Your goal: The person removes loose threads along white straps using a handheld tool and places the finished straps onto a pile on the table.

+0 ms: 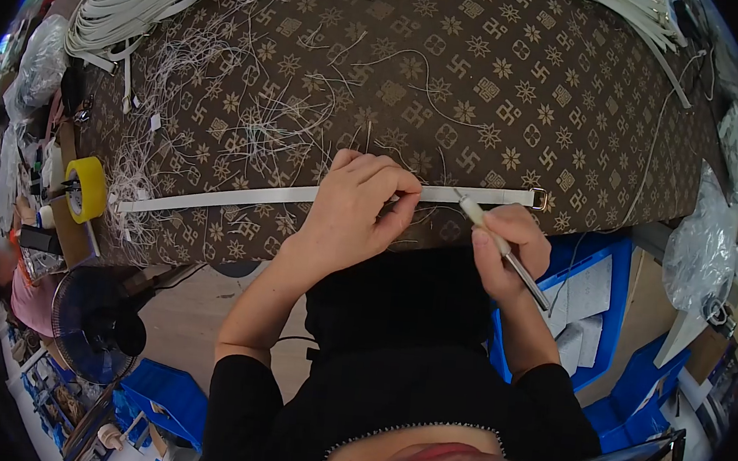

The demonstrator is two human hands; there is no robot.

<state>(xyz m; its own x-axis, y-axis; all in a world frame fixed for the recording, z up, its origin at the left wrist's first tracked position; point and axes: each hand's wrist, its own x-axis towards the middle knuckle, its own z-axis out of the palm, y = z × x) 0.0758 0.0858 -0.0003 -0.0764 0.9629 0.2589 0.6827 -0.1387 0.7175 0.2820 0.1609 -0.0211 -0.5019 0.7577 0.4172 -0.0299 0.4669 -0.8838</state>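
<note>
A narrow white belt (253, 199) lies lengthwise across the patterned cloth near its front edge, with a metal buckle (539, 199) at its right end. My left hand (355, 205) rests over the middle of the belt, thumb and forefinger pinched together at it. Whether a loose thread is also in that pinch, I cannot tell. In the closed fingers of my right hand (515, 248) is a slim pen-shaped tool (496, 236), pale at the front with a metal rear. Its thin tip points up and left, at the belt's lower edge or just over it.
Tangled white thread ends (264, 129) litter the brown cloth (506, 67). Bundled white belts (148, 0) lie at the back left, more at the back right. Yellow tape (85, 190) stands left, above a black fan (97, 325). A blue bin (613, 296) holds white pieces. Another person sits far left.
</note>
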